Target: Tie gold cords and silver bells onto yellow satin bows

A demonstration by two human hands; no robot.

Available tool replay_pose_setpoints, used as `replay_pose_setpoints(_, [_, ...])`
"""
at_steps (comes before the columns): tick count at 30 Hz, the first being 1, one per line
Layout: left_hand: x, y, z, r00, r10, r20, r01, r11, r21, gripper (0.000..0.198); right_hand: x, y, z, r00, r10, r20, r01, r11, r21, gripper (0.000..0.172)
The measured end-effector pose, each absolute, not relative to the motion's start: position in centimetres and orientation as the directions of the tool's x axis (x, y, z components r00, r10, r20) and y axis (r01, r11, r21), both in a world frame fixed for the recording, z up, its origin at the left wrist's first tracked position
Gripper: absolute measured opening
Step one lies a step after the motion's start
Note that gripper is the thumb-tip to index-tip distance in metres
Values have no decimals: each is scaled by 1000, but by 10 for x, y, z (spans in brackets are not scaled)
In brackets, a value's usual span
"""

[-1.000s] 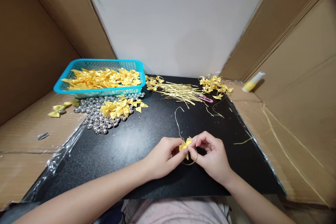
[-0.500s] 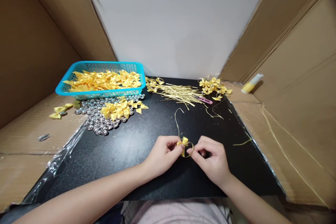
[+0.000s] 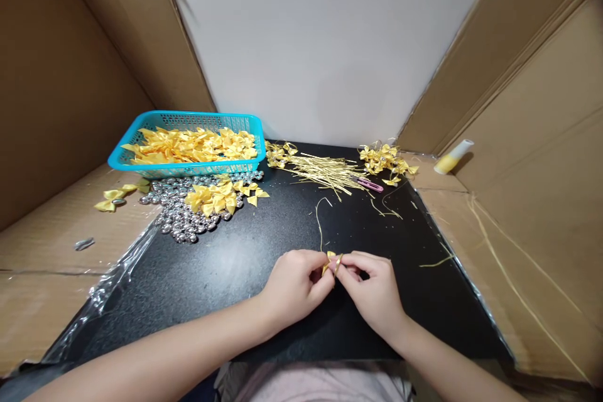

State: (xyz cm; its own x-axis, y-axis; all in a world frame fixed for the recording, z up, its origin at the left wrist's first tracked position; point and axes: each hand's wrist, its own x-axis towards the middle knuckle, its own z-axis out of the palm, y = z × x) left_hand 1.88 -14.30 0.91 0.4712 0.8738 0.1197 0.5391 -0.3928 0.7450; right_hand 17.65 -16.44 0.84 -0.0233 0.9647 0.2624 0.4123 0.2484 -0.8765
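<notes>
Low over the black mat [image 3: 245, 257], my left hand [image 3: 294, 286] and my right hand [image 3: 372, 289] meet with fingers pinched together. Between the fingertips sits a small yellow ribbon bow [image 3: 330, 259], mostly hidden, with a gold cord [image 3: 320, 226] running from it up the mat. Both hands pinch the bow and its cord.
A teal basket [image 3: 188, 169] of yellow bows stands at the back left. Silver beads [image 3: 181, 220] and loose bows [image 3: 214, 196] lie before it. Gold cord pieces [image 3: 325, 169], a pink clip [image 3: 370, 184], finished bows [image 3: 386, 158] and a glue tube [image 3: 452, 156] lie behind. Cardboard walls enclose both sides.
The gold loop under the bow has shrunk from a wide ring until almost nothing shows. My hands have drawn closer together and the bow is now nearly covered by the fingertips.
</notes>
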Motion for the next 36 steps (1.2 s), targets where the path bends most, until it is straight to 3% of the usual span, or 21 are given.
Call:
replay_pose_setpoints(5, [18, -142, 10, 454, 888, 71, 549, -342, 762, 31, 176, -163, 6, -20, 996, 87, 342, 89, -936, 25])
replay_pose_setpoints(8, [18, -142, 13, 451, 892, 21, 492, -268, 828, 30, 177, -162, 8, -153, 988, -2, 189, 27, -982, 30])
replay_pose_setpoints(13, [17, -137, 15, 436, 888, -146, 266, 28, 964, 27, 184, -159, 20, -402, 915, -14, 22, -6, -1000, 35])
replay_pose_setpoints(20, [9, -115, 15, 315, 899, -304, 104, 286, 953, 21, 210, -162, 28, -578, 816, -15, -22, -34, -999, 43])
replay_pose_setpoints(26, [2, -101, 13, 275, 885, -376, -62, 407, 911, 21, 239, -178, 31, -380, 914, 146, -63, 132, -989, 40])
replay_pose_setpoints(31, [1, -99, 14, 297, 878, -376, -157, 433, 888, 22, 258, -186, 32, -76, 962, 262, -222, 240, -945, 29])
replay_pose_setpoints(36, [4, -101, 15, 343, 875, -342, -201, 424, 883, 22, 271, -182, 39, 145, 948, 282, -377, 316, -871, 20])
